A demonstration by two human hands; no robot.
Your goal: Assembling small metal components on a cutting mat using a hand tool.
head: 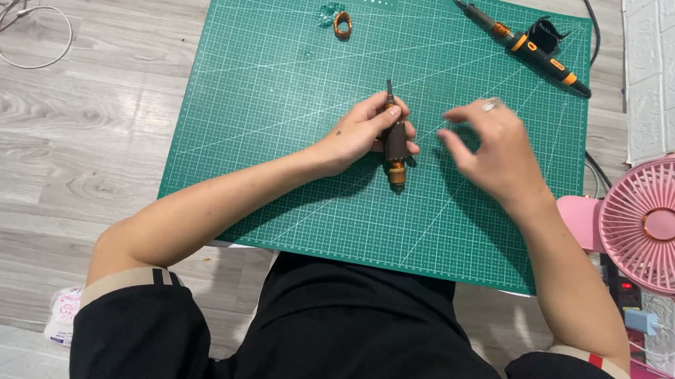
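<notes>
The left hand [360, 132] is pinching a small brown motor armature [393, 142] against the middle of the green cutting mat [281, 92], steadying it shaft-up, while the right hand [492, 148] is hovering beside it, fingers loose and empty, with the soldering iron [522, 43] parked aside at the mat's far corner.

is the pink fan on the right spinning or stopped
Stopped, as far as one picture shows. The fan shows each blade sharp behind its grille, with no blur.
</notes>
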